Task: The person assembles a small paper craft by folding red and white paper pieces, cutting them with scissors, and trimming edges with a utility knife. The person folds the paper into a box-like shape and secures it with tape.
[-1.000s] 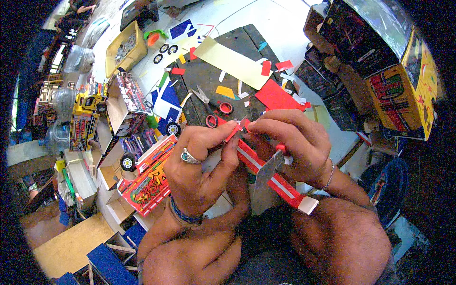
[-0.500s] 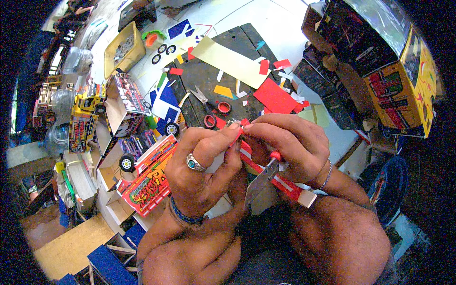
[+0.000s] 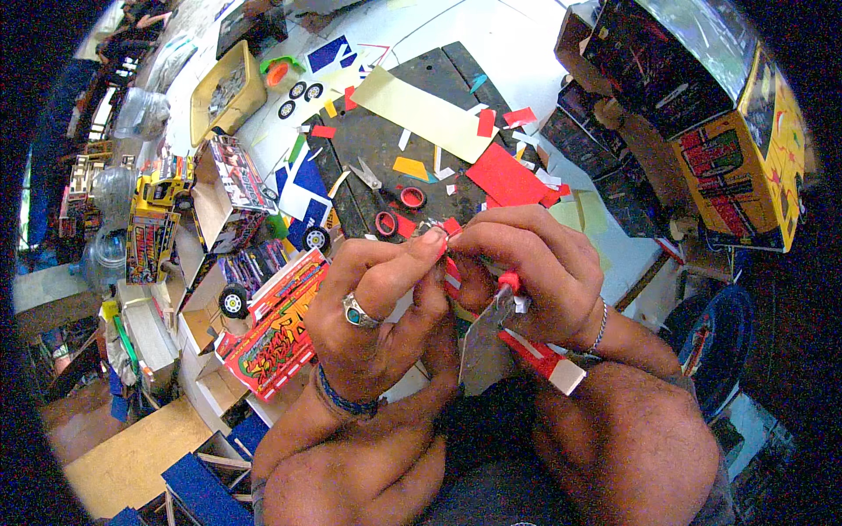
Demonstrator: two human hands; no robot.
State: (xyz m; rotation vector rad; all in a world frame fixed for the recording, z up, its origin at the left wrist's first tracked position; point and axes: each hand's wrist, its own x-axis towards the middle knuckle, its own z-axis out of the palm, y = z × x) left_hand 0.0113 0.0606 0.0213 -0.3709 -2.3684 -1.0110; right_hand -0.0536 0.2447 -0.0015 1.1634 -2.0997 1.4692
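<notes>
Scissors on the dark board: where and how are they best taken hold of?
Probably by the red-lined handle loops, coming from the person's near side. The scissors lie on the dark board with blades slightly apart, pointing away to the upper left, while the loops are spread toward the person, just beyond the left hand.
</notes>
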